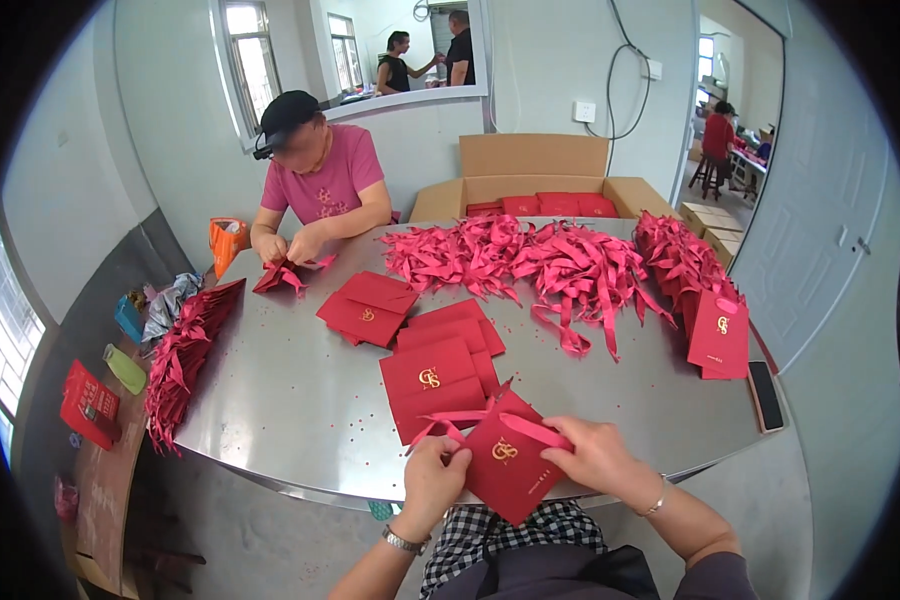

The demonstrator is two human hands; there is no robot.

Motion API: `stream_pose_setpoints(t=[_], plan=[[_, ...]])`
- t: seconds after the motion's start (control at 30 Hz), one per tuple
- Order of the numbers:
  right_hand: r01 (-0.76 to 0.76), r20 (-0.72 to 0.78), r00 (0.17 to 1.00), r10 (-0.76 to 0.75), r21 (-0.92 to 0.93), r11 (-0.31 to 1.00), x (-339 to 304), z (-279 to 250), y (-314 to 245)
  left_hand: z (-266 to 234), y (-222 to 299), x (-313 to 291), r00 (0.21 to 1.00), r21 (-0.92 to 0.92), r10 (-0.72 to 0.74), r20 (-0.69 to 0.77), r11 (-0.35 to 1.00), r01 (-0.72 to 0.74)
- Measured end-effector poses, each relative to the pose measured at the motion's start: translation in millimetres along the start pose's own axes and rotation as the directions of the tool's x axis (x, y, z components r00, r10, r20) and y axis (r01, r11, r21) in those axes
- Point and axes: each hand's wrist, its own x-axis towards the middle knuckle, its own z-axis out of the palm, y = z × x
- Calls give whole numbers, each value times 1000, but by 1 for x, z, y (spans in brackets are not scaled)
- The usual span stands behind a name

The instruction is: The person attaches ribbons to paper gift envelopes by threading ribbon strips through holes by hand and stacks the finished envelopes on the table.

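Observation:
A small red paper gift bag [506,478] with gold lettering is held tilted over the table's near edge. At its left edge my left hand [434,486] is closed, with a pink ribbon [444,418] looping out by the fingertips. My right hand [602,460] pinches the end of the flat pink ribbon handle [536,430] at the bag's upper right. Just beyond lie overlapping flat red bags [422,398], and another small stack of red bags [358,322] sits farther left.
Heaped pink ribbons [515,250] cover the metal table's [280,420] far side. Rows of ribboned bags [182,360] line the left edge, with more [720,345] at right beside a phone [766,396]. A co-worker [330,190] handles a red bag across the table, near an open carton [533,155].

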Motion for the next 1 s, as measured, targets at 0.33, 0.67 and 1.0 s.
stream_pose_setpoints(t=[0.33, 0.67, 1.0], plan=[[-262, 213, 965, 156, 850, 458, -34, -69, -6, -7, -11, 17, 1000, 0, 5, 30, 1000, -5], [58, 174, 979, -104, 252, 966, -7, -17, 2, -9, -17, 27, 991, -105, -77, 105, 991, 89], [217, 352, 908, -227, 70, 974, -24, 7, 15, -10, -26, 26, 965, -153, -158, 211, 969, 192]])
